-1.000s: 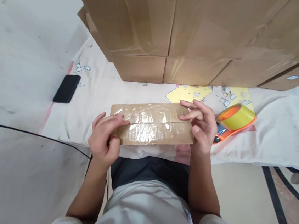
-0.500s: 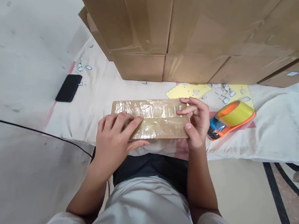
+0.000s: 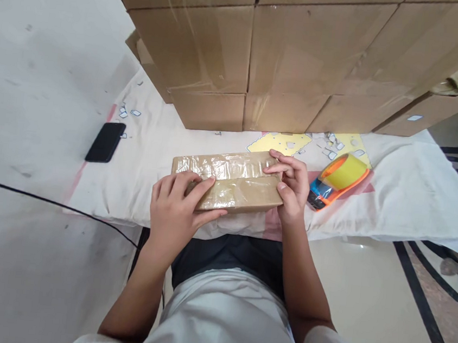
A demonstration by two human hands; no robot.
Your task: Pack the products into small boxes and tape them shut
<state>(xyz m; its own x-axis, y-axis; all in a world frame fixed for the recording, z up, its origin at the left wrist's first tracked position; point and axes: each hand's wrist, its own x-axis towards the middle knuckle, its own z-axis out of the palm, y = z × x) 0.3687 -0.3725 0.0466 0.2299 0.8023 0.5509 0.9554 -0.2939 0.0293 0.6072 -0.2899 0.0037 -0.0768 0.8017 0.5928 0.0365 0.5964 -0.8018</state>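
A small cardboard box [image 3: 238, 186], its top covered with shiny clear tape, lies in front of me near the table's front edge. My left hand [image 3: 177, 199] grips its left part, fingers over the top and the thumb along the near side. Around the right end my right hand [image 3: 293, 186] is closed, with the fingers on the far top edge and the thumb at the near corner. Just right of that hand rests a tape dispenser [image 3: 338, 180] in orange and blue, holding a roll of yellowish tape.
Stacked, taped cardboard boxes [image 3: 213, 47] rise along the back of the table. One box at the right [image 3: 419, 112] has raised flaps. A black phone [image 3: 105, 142] lies at the left on the white cloth [image 3: 398, 200], near the wall. A black cable [image 3: 53, 205] runs along the left.
My view has shifted slightly, showing more of the stacked boxes. The small box looks tilted a little, with more of its near side showing. Both hands keep their hold.
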